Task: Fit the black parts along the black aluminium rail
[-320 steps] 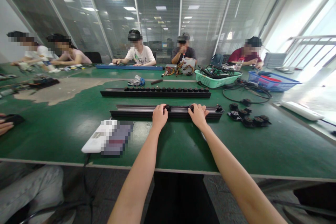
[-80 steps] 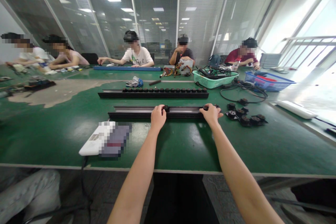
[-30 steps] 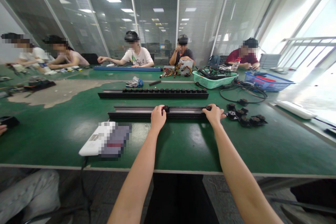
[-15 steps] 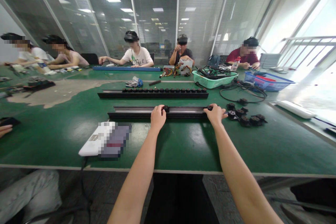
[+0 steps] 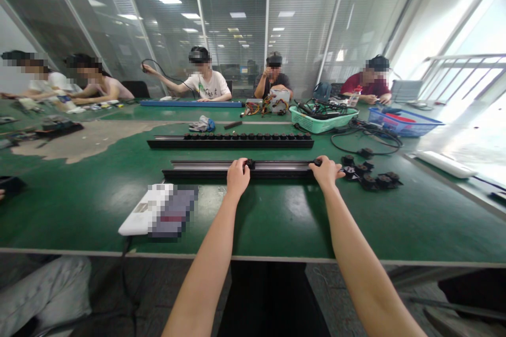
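A long black rail [image 5: 209,173] with a silvery channel lies crosswise in front of me. My left hand [image 5: 238,175] is closed on a small black module [image 5: 249,164] seated near the middle of the rail. At the rail's right end, my right hand [image 5: 326,172] pinches another black module, its fingers partly covering it. Several loose black modules [image 5: 382,181] lie on the table just right of that hand. Behind, a second black rail [image 5: 233,143] carries a row of similar modules along most of its length.
Left of my arms, a white device [image 5: 138,216] lies beside a dark flat item [image 5: 174,213]. Farther back are a green basket [image 5: 326,124] of cables, a blue basket [image 5: 407,125], a grey-blue glove [image 5: 202,124] and a long blue bar [image 5: 192,103]. Several people sit around the table.
My right hand has shifted very slightly to the right; my left hand stays put. Across the table, a person's arm has risen, lifting a black cable.
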The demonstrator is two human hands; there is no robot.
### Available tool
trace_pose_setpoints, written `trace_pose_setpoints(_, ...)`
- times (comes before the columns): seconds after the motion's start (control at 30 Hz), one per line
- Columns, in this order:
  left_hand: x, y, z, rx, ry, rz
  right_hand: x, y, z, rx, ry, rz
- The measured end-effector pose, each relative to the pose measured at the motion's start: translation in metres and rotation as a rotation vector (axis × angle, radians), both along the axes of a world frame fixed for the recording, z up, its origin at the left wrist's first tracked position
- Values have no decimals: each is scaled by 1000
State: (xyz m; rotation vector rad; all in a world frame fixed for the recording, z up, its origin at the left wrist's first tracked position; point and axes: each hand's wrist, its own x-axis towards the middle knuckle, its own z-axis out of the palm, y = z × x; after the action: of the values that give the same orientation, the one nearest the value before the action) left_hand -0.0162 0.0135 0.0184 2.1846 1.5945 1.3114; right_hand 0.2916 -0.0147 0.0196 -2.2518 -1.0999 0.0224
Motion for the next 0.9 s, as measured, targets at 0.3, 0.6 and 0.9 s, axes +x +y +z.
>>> trace_pose_setpoints(0.3,0,1,-1,9,16,1,7,1,-1,0,16,-19)
trace_pose_setpoints(0.6,-1,2,-3,21,12,4,7,1,0,-24,6,-25)
trace_pose_setpoints(0.9,-1,1,-2,15,6,4,11,-2,1,-16,-14,-19)
